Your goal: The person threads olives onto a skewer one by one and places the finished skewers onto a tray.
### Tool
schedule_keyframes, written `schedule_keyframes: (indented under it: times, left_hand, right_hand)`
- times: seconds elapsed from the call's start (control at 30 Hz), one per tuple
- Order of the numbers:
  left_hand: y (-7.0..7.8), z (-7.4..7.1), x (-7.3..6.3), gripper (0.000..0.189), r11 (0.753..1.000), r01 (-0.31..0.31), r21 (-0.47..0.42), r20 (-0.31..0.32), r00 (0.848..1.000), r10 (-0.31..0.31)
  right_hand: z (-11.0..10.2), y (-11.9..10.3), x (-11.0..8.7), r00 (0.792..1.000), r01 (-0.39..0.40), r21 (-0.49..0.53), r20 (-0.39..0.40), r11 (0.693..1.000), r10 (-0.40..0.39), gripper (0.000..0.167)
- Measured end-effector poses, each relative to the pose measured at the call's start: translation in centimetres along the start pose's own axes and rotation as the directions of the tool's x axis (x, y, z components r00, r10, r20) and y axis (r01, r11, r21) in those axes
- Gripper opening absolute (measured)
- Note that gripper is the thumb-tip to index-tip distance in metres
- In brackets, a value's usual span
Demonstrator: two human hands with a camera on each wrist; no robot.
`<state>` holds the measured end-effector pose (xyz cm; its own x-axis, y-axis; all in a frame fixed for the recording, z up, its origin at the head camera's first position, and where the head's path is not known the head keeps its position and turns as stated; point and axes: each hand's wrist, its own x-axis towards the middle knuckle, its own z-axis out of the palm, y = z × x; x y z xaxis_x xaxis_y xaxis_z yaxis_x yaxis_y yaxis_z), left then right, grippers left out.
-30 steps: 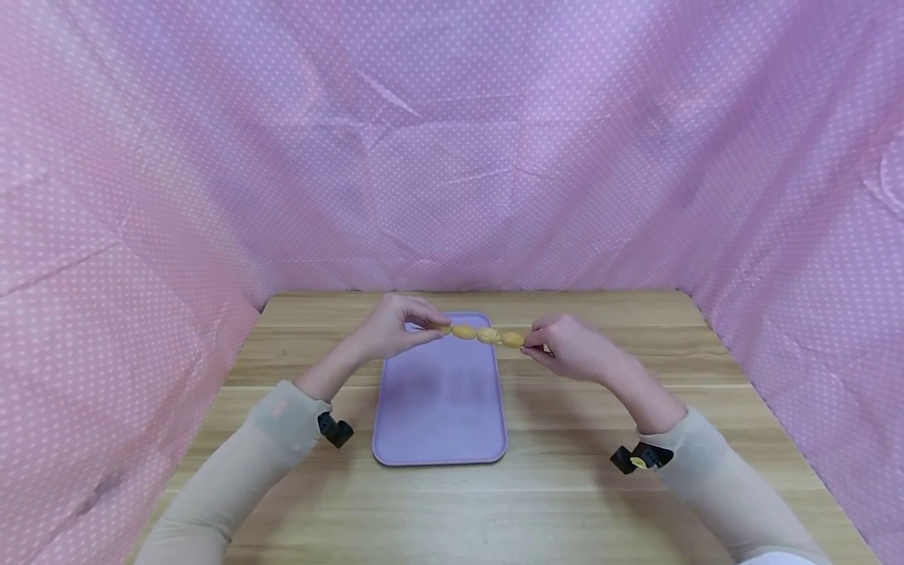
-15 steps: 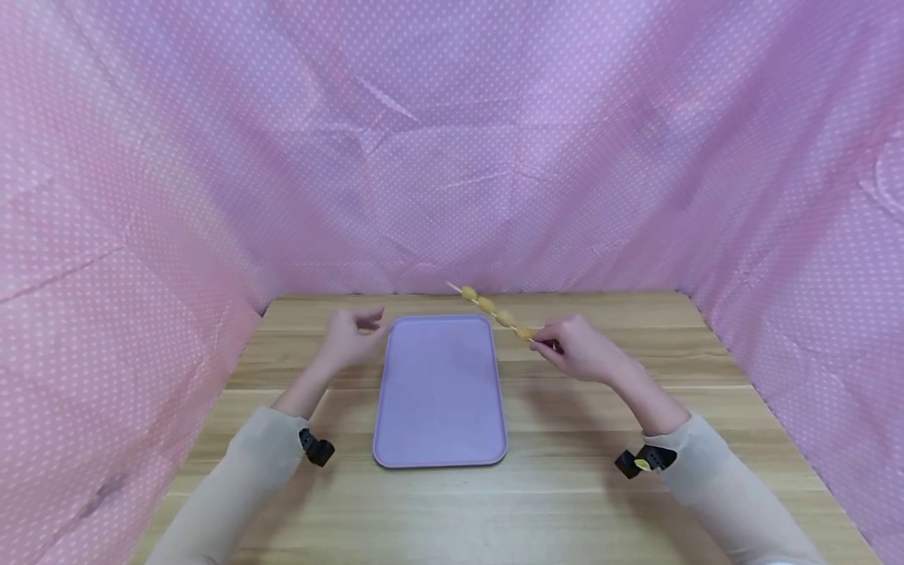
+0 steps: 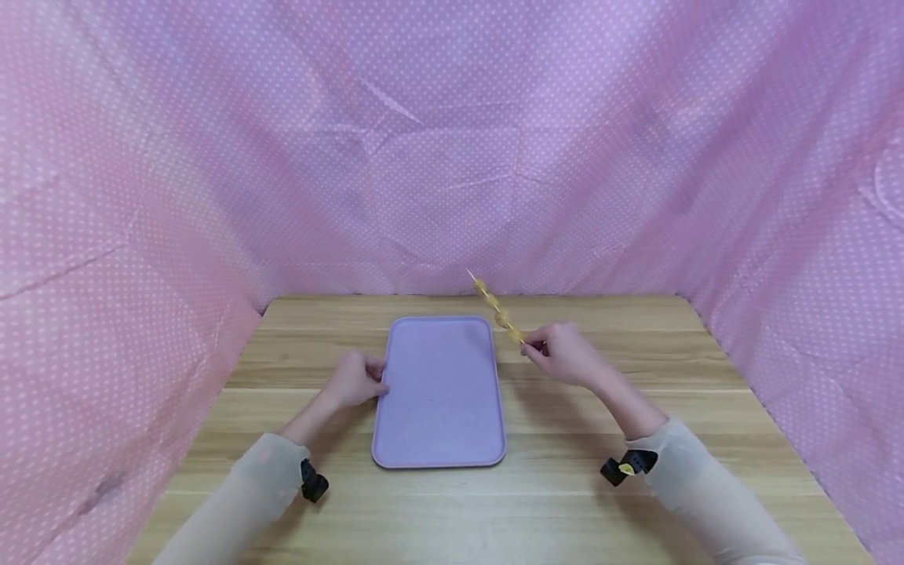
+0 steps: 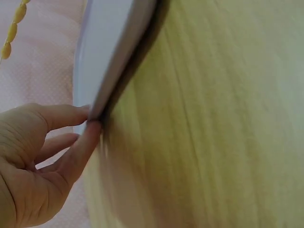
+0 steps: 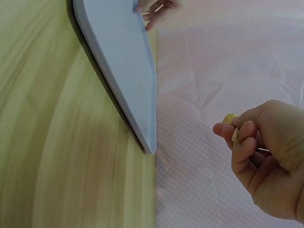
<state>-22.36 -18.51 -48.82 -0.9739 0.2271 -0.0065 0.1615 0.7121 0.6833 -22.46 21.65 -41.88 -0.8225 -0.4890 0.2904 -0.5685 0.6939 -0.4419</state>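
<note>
A thin skewer (image 3: 501, 317) carries several yellow oval pieces in a row. My right hand (image 3: 565, 355) pinches its lower end, and the bare tip slants up and to the left above the table. In the right wrist view only one yellow piece (image 5: 230, 118) and a bit of stick show by the fingers. My left hand (image 3: 351, 380) grips the left rim of a flat lilac tray (image 3: 439, 392), thumb and fingers on either side of the edge in the left wrist view. The tray lies lengthwise on the table.
The wooden table (image 3: 438, 518) reaches back to a pink polka-dot cloth (image 3: 452, 157), which hangs behind it and along both sides. A small black camera (image 3: 314, 482) is strapped to the left wrist, and another camera (image 3: 616, 471) to the right.
My left hand has let go of the skewer's far end, moved left and down, and taken hold of the tray's rim. The skewer, still in my right hand, has swung tip-up.
</note>
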Motion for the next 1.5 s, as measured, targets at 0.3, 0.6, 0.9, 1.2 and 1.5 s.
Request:
schedule_keyframes:
  times: [0.3,0.6,0.9,1.2,1.5]
  left_hand:
    - [-0.3,-0.1,0.0,0.049,1.000,0.024,0.010,-0.009,1.000,-0.024]
    - [-0.5,-0.2,0.1,0.046,1.000,0.015,0.018,-0.019,1.000,-0.014]
    - [-0.3,0.0,0.4,0.045,0.999,0.033,0.008,-0.015,0.999,-0.033]
    - [-0.2,0.2,0.7,0.044,0.999,0.038,0.001,0.002,0.999,-0.038]
    - [-0.2,0.2,0.7,0.045,0.999,0.033,-0.014,0.007,0.999,-0.033]
  right_hand:
    - [2.7,-1.2,0.6,0.997,-0.058,0.066,0.050,0.996,0.055,0.021]
    - [7.2,-2.5,1.5,0.993,-0.084,0.110,0.094,0.990,0.074,0.021]
    - [9.6,-3.4,1.2,0.957,-0.247,0.223,0.208,0.943,0.202,0.030]
    - [10.8,-4.0,0.3,0.919,-0.345,0.260,0.288,0.902,0.268,0.034]
    - [11.5,-4.5,0.4,0.955,-0.245,0.141,0.207,0.959,0.214,0.040]
